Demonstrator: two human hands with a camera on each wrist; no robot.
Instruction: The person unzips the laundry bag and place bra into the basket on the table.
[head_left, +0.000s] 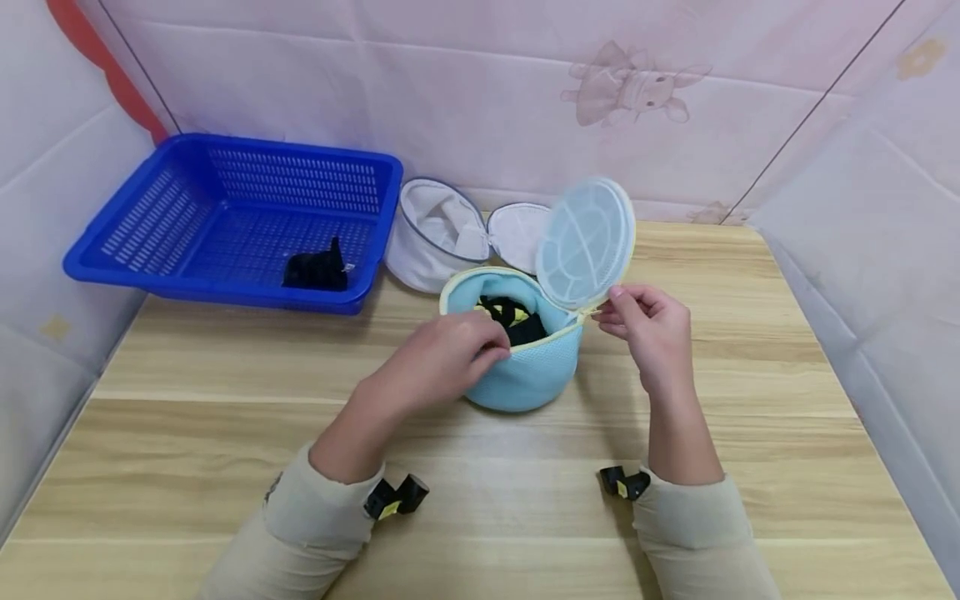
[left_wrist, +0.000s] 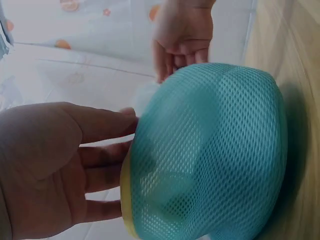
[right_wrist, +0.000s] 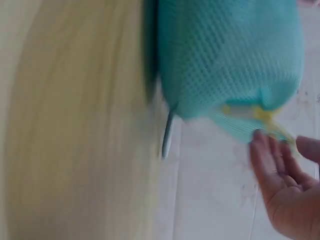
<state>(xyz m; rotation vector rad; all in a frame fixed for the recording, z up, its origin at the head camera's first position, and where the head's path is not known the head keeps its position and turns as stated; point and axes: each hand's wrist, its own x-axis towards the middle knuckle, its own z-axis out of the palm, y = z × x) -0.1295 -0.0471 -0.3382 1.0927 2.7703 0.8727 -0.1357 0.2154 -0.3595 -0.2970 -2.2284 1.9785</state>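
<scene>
Left hand grip: the left hand [head_left: 442, 358] lies at the near rim of the blue mesh bag [head_left: 525, 367], just left of frame centre in the head view; its fingers [left_wrist: 102, 125] curl over the yellow-trimmed edge, thumb outside, pinching the rim.
Right hand grip: the right hand [head_left: 651, 329] sits just right of the bag, thumb and forefinger pinched together on the yellow zipper pull [right_wrist: 272, 122] at the hinge where lid meets rim; the other fingers are loosely bent.
Bag position: centre of the head frame, upright on the wooden table [head_left: 750, 433], between the two hands and touching both.
Lid: the round mesh lid [head_left: 585, 242] stands tilted open above the bag's right side, over the right hand.
Contents: dark cloth with yellow marks [head_left: 513, 321] shows inside the open mouth, just beyond the left fingertips.
White bag: a white mesh bag [head_left: 435, 233] lies open behind the blue one, upper centre.
Basket: a blue plastic basket [head_left: 187, 217] at upper left holds a black piece of cloth [head_left: 317, 268].
</scene>
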